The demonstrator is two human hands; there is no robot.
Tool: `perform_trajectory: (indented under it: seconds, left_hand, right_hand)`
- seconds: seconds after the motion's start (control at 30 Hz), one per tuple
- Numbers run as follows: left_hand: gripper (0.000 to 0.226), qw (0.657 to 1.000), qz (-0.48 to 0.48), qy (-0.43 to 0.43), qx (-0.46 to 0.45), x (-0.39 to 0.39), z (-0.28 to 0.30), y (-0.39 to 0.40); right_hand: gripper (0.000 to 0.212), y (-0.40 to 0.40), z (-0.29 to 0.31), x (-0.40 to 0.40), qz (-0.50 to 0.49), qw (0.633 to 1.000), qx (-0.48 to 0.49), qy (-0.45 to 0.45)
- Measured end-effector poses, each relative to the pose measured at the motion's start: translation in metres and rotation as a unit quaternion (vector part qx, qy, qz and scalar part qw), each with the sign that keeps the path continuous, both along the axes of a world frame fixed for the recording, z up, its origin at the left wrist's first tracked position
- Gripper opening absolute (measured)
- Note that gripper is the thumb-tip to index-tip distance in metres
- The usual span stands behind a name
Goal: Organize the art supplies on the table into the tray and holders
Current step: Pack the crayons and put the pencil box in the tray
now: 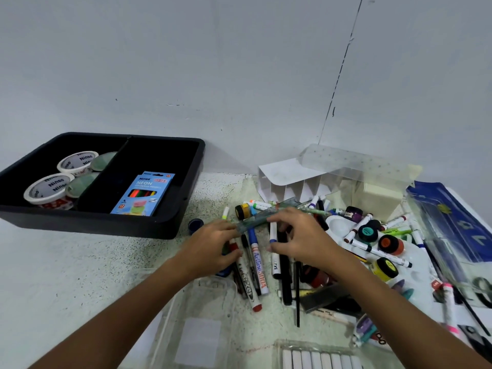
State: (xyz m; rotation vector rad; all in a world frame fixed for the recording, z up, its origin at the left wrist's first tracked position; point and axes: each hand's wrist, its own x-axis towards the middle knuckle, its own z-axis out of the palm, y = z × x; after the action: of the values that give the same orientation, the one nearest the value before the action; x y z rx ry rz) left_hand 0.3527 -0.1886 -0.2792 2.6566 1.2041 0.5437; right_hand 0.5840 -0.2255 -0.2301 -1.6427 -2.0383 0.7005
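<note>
Below, both hands (213,243) (300,238) pinch a ruler (266,215) over the speckled table (66,262) against a grey wall (186,62).

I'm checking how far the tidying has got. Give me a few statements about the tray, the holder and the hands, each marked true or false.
1. The black tray holds rolls of tape in its left compartment. True.
2. The box of neon pencils lies on the table. False: it is in the tray's right compartment.
3. The white holder is full of markers. False: its slots look empty.
4. Both the left hand and right hand are over the pile of markers. True.
</note>
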Motion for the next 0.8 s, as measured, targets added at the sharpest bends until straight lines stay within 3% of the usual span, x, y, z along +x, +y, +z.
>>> perform_trajectory:
  seconds: [0.1,0.2,0.3,0.4,0.5,0.67,0.8]
  left_hand:
    - [0.050,1.000,0.002,0.006,-0.020,0.003,-0.005,0.001]
    - [0.061,0.996,0.006,-0.044,-0.073,0.000,-0.005,0.001]
    - [0.065,0.989,0.024,-0.099,-0.105,-0.003,-0.004,0.002]
    - [0.055,0.987,0.054,-0.102,-0.108,-0.003,-0.003,0.007]
    - [0.051,0.991,0.056,-0.064,-0.105,-0.001,0.000,0.015]
    - [0.055,0.990,0.065,0.053,-0.111,0.005,0.009,0.029]
    - [0.046,0.987,0.053,0.099,-0.111,0.007,0.014,0.041]
  right_hand:
    - [0.055,-0.006,0.003,0.013,-0.068,0.976,-0.059,0.200]
    - [0.057,-0.009,0.003,0.021,-0.108,0.943,-0.097,0.299]
    - [0.058,-0.009,-0.002,0.026,-0.129,0.922,-0.121,0.345]
    - [0.051,-0.009,-0.007,0.027,-0.134,0.910,-0.132,0.369]
    - [0.042,-0.010,-0.007,0.024,-0.126,0.902,-0.143,0.388]
    - [0.046,-0.013,-0.004,0.017,-0.118,0.890,-0.163,0.409]
    - [0.046,-0.016,-0.003,0.013,-0.109,0.885,-0.175,0.417]
